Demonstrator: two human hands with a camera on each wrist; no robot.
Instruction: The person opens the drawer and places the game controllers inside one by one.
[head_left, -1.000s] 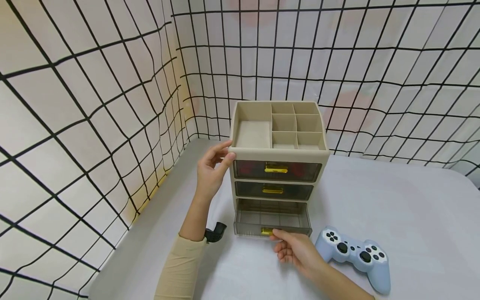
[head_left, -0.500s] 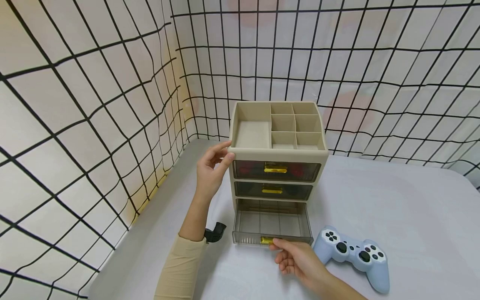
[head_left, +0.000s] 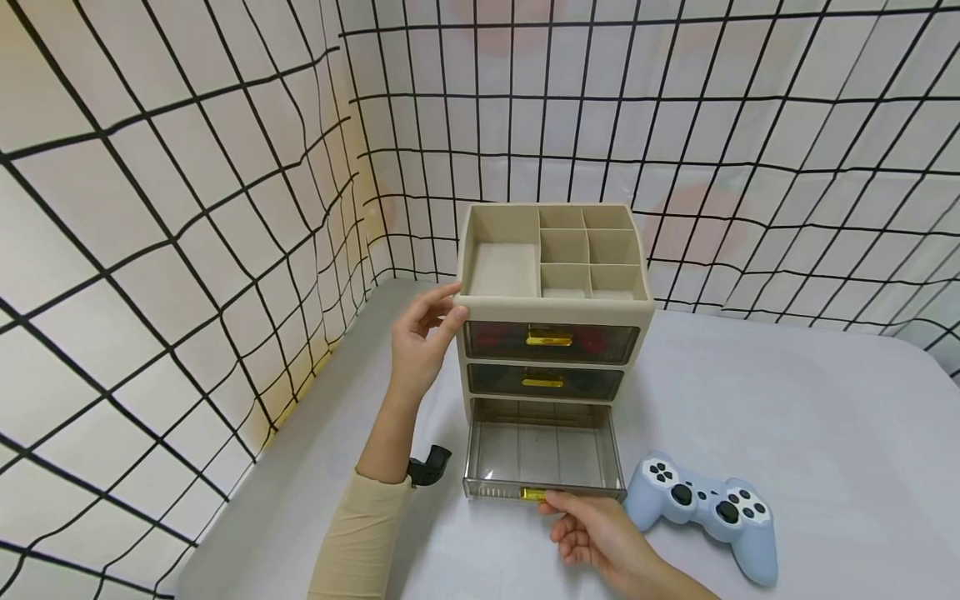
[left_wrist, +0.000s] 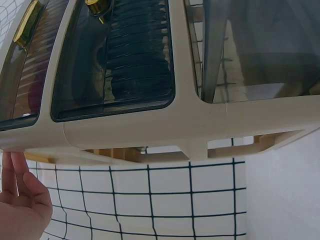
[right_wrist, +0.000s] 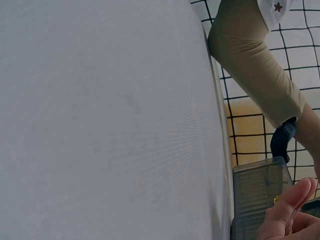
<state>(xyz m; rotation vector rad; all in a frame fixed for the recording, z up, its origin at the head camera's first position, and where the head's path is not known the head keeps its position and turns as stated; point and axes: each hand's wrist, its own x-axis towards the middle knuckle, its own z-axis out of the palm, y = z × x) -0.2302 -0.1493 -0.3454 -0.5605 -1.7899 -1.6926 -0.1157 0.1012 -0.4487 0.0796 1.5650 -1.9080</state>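
Note:
A beige drawer organizer (head_left: 555,311) with divided compartments on top stands upright on the table. My left hand (head_left: 416,354) holds its upper left front corner, thumb on the front and fingers along the side. In the left wrist view, the fingertips of that left hand (left_wrist: 22,197) touch the side wall. My right hand (head_left: 600,533) pinches the gold handle (head_left: 532,494) of the clear grey bottom drawer (head_left: 538,450), which is pulled far out. No contents show inside this drawer. Its two upper drawers are closed; the top drawer (head_left: 551,350) has something red behind its dark front.
A light blue game controller (head_left: 705,508) lies just right of the right hand and drawer. Black wire grid panels (head_left: 570,125) stand behind and at the left of the white table (head_left: 810,400). A black strap (head_left: 431,467) is on the left wrist.
The right hand has drawn the bottom drawer farther out toward me. My left hand stays at the organizer's corner, and the game controller keeps its place.

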